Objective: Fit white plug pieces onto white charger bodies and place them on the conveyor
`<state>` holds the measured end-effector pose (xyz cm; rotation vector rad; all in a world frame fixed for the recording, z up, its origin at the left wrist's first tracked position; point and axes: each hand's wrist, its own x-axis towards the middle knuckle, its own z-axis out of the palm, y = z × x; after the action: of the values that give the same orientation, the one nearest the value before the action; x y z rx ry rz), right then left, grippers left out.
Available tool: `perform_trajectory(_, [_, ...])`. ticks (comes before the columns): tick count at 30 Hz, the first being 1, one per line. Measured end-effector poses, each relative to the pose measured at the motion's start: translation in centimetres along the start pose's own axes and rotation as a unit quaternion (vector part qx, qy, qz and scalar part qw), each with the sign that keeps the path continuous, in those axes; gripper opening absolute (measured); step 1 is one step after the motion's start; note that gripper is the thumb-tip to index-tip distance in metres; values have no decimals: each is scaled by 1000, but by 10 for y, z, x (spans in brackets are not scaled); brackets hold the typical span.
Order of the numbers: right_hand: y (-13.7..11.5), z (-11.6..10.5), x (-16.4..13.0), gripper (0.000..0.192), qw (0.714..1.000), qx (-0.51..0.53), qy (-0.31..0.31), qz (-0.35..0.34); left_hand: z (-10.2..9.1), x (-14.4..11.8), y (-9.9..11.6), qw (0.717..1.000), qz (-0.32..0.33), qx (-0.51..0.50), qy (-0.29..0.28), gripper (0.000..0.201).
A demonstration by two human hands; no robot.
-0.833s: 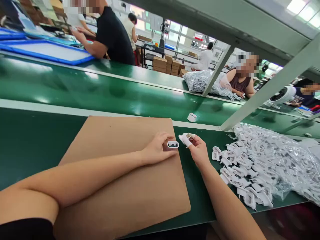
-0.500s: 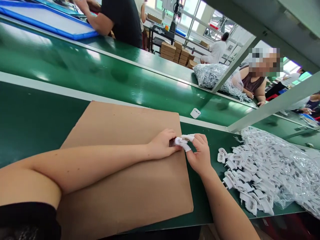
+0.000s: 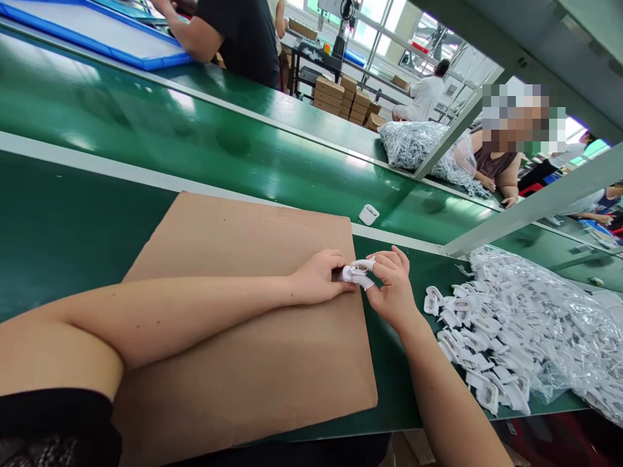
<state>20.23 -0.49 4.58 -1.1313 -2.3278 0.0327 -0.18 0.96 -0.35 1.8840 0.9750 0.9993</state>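
Over the right edge of a flat cardboard sheet (image 3: 272,363), my two hands meet at a small white plastic piece (image 3: 347,273). My left hand (image 3: 317,277) is closed on its left end, with the fingers partly hiding it. My right hand (image 3: 392,288) pinches the other end between thumb and index finger, both wearing white finger covers. Its remaining fingers are raised and bent. Fine details of the piece are too small to make out. To the right lies a heap of white plastic parts (image 3: 479,324), many of them looped in shape.
A clear plastic bag (image 3: 559,305) of similar parts lies at the right. Beyond the white rail runs a green belt (image 3: 272,172) carrying a small white case-like item (image 3: 368,215). A slanted metal post (image 3: 530,201) stands at the right. Co-workers sit across the belt.
The small white item on the belt has shifted left. My right hand's outer fingers have lifted a little, while both hands stay together at the white piece.
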Motion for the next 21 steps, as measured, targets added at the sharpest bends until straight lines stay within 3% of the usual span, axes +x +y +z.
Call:
perform_trajectory(5, [1, -1, 3, 22, 999, 11, -35, 10, -1, 1, 0, 999, -26, -15, -14, 25])
perform_trajectory(10, [-8, -3, 6, 20, 999, -29, -21, 37, 1, -2, 2, 1000, -3, 14, 1, 21])
perform_trajectory(15, [-9, -12, 9, 21, 997, -32, -65, 3, -7, 5, 6, 996, -55, -25, -58, 28])
perform_trajectory(17, [-8, -10, 8, 19, 998, -31, -55, 14, -8, 7, 6, 995, -61, -30, -72, 29])
perform_trajectory(21, [-6, 4, -2, 15, 997, 4, -12, 76, -3, 5, 7, 997, -60, -16, -36, 32])
